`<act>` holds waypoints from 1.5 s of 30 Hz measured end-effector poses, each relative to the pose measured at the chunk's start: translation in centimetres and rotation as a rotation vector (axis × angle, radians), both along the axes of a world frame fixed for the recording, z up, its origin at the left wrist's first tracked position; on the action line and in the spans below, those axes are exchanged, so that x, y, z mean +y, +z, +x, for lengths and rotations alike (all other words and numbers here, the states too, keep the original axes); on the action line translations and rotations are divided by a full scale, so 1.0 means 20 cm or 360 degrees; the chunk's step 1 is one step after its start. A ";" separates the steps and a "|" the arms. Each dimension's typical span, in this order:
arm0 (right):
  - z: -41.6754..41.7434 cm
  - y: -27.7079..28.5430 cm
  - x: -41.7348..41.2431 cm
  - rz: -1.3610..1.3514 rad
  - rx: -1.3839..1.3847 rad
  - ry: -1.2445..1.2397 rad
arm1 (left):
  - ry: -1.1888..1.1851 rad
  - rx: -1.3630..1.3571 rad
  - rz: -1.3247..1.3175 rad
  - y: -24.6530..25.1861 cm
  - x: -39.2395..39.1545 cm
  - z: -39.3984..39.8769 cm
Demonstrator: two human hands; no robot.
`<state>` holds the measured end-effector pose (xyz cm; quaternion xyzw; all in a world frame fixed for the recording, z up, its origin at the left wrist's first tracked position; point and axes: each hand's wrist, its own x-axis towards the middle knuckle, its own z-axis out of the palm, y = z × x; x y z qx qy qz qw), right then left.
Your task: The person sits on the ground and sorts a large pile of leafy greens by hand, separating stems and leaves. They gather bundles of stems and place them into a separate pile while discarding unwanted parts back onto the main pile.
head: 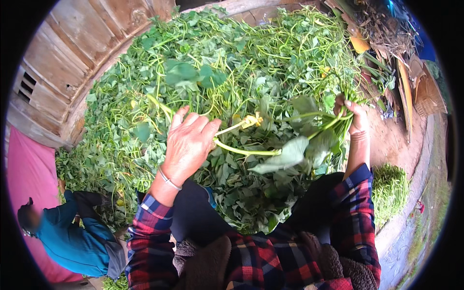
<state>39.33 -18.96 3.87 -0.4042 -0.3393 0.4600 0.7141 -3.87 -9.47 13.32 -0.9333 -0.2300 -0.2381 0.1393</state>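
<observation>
My left hand (192,139), with a bangle at the wrist, is closed around a green leafy vine (250,151). One end of that vine sticks out past my fingertips, and a withered yellow leaf (252,120) hangs on a stalk beside it. To the right, my right hand (357,114) grips a bunch of green leaf stalks (342,123). Large, partly blurred leaves (295,154) spread from the bunch toward my left hand. Below both hands lies a wide heap of cut leafy vines (232,90), reaching close to my knees.
A wooden plank wall (69,47) curves along the left. A person in a teal top (79,243) sits at lower left by a pink cloth (32,156). Dry husks and sticks (402,72) lie at upper right, and a pile of green stalks (389,192) rests beside my right arm.
</observation>
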 end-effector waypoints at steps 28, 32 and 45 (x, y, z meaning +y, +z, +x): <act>-0.68 0.40 -0.06 -0.0073 -0.0846 0.0435 | 0.0118 0.0522 0.1083 0.72 0.01 -0.19; -0.67 0.41 -0.07 -0.0024 -0.0808 0.0333 | 0.0026 0.0265 0.1228 0.83 -0.02 -0.23; -0.87 0.43 -0.07 0.0416 -0.1492 0.1215 | -0.0190 0.0703 0.0641 0.52 0.14 -0.01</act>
